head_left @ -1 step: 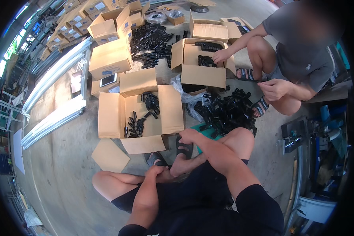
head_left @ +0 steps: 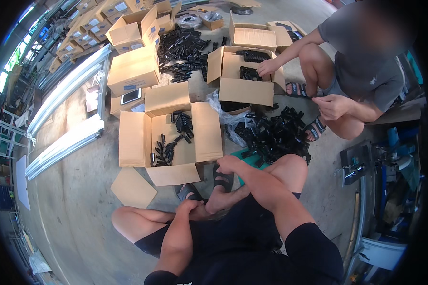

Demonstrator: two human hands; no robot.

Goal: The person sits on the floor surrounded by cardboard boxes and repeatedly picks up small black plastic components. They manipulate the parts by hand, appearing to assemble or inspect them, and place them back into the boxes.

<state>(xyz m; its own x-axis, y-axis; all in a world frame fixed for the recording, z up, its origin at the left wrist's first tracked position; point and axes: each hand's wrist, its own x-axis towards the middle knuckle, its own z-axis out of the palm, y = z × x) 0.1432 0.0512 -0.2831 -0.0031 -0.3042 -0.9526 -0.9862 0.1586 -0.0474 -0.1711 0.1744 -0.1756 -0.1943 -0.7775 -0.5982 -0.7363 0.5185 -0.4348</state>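
Observation:
I sit cross-legged on the floor. My left hand [head_left: 189,206] rests by my ankle and the black sandal [head_left: 189,192], its fingers curled and partly hidden. My right hand [head_left: 228,164] is bent down over the front of the other black sandal [head_left: 223,179], fingers curled; what they hold, if anything, is hidden. Just ahead stands an open cardboard box [head_left: 207,130], its flaps folded out. Inside, small black tubular parts [head_left: 181,124] lie in a row and in a loose group. A heap of similar black parts [head_left: 280,130] lies right of the box, beyond my right knee.
A co-worker [head_left: 366,76] crouches at the right, one hand [head_left: 268,67] over black parts in another open box [head_left: 246,90]. More black parts [head_left: 183,50] are piled farther back. A tablet [head_left: 131,96] lies on a box. Metal profiles [head_left: 66,147] lie left; a cardboard sheet [head_left: 133,188] lies nearer.

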